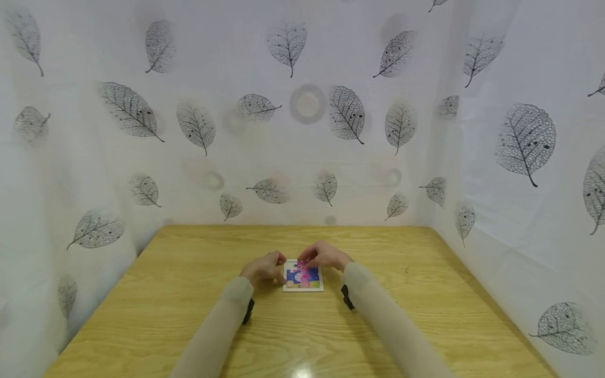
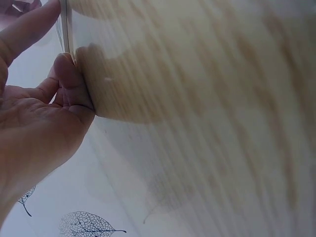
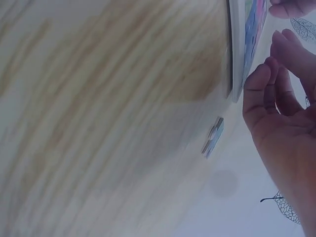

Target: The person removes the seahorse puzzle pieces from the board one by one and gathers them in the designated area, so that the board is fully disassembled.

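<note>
A jigsaw puzzle (image 1: 304, 278) with a pink seahorse on blue lies in a white-edged tray (image 1: 302, 290) on the table. My left hand (image 1: 262, 266) grips the tray's left side, thumb near the front corner and a finger at the back corner. Over the puzzle's back right part is my right hand (image 1: 326, 254), its fingers bent and the fingertips close to the picture. Whether a piece sits between those fingertips is hidden. In the right wrist view a small loose puzzle piece (image 3: 213, 137) lies on the table beyond the tray.
The wooden table (image 1: 198, 262) extends around the tray on all sides. White curtains with a leaf print (image 1: 283, 147) hang behind and at both sides of it. Dark wrist cameras (image 1: 348, 297) sit under the cuffs.
</note>
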{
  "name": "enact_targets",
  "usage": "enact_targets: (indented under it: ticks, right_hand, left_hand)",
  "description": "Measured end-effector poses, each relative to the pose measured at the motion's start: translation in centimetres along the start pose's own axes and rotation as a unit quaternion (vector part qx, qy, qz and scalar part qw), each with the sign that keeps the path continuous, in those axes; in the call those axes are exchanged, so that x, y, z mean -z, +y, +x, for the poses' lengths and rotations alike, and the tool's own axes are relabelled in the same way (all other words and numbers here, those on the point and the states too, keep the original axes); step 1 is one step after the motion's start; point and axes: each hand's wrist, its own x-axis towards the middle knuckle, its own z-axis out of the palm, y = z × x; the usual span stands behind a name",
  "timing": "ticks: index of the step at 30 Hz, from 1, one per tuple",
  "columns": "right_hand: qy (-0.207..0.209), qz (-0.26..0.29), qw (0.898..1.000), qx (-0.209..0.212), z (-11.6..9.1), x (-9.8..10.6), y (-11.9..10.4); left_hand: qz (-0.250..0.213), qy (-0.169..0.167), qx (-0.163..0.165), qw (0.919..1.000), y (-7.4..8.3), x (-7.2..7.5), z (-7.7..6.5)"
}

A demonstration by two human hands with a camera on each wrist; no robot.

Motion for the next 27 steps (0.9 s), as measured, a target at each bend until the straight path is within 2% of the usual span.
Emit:
enact_targets:
  ticks: [9,14,27]
  right_hand:
    - [-0.02,-0.033,0.999,-0.022,0.5,-0.6,-0.5]
    - [-0.04,-0.033,0.998,-0.03,0.5,-0.8,-0.6]
    - [-0.05,-0.042,0.997,-0.042,0.4,-1.2,-0.6]
  left_hand:
    - [-0.005,-0.003,-0.002,1.0,0.2,0.0,0.0]
    - [-0.009,-0.002,0.002,1.0,0.2,0.1,0.0]
    - [0.017,0.0,-0.006,0.9998,0.1,0.0,-0.1]
